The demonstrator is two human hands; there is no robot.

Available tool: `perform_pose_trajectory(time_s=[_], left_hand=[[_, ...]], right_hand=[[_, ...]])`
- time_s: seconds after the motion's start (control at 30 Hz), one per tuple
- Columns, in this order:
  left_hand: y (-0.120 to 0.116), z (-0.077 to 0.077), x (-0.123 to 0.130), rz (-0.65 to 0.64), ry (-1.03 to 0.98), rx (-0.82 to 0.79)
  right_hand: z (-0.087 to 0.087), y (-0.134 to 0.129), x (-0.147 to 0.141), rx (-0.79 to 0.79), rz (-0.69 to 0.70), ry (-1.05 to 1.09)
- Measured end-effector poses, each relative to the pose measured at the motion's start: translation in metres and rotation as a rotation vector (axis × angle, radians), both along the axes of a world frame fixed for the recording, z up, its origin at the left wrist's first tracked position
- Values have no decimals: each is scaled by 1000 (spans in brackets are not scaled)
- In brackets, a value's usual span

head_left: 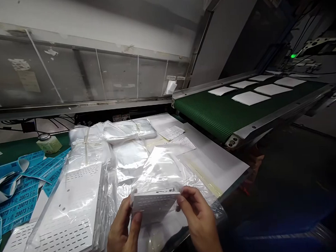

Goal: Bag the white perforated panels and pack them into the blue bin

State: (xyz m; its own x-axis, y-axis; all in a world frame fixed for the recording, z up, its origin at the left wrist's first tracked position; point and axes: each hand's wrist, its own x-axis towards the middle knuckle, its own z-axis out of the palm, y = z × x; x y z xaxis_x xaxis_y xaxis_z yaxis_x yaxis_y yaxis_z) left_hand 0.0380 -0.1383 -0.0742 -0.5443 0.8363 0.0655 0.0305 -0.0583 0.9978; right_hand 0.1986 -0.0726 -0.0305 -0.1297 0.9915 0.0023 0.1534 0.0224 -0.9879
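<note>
"White slotted panel (154, 204), why held only by its edges?"

"The left hand (123, 230) and right hand (197, 218) have fingers (187, 196) clamped on its sides, leaving its face uncovered at the mouth of a clear plastic bag (158, 170), above the counter (216, 164)."

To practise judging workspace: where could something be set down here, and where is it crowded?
Bare white sheet lies between the paper slips and green conveyor belt. Bagged perforated panels and blue labels crowd beside the left hand.

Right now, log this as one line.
Left hand: slotted white panel | right hand: same panel | clear plastic bag: at panel's far edge
</note>
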Motion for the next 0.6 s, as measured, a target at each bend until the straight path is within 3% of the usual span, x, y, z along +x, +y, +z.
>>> perform_pose_trajectory(time_s=[0.1, 0.27, 0.33, 0.4, 0.53, 0.6], left_hand=[[0, -5, 0, -22, 22, -42], [-5, -18, 2, 21, 115, -92], [-7, -21, 1, 20, 153, -116], [-9, -23, -2, -18, 163, -119], [-16, -35, -2, -68, 139, -134], [-21, -43, 2, -66, 137, -163]], right_hand=[[5, 5, 0, -20, 89, -77], [2, 8, -1, 70, 201, -599], [-1, 6, 2, 79, 241, -641], [-1, 4, 8, 66, 300, -497], [1, 10, 15, -16, 410, 36], [-1, 14, 11, -97, 422, 93]])
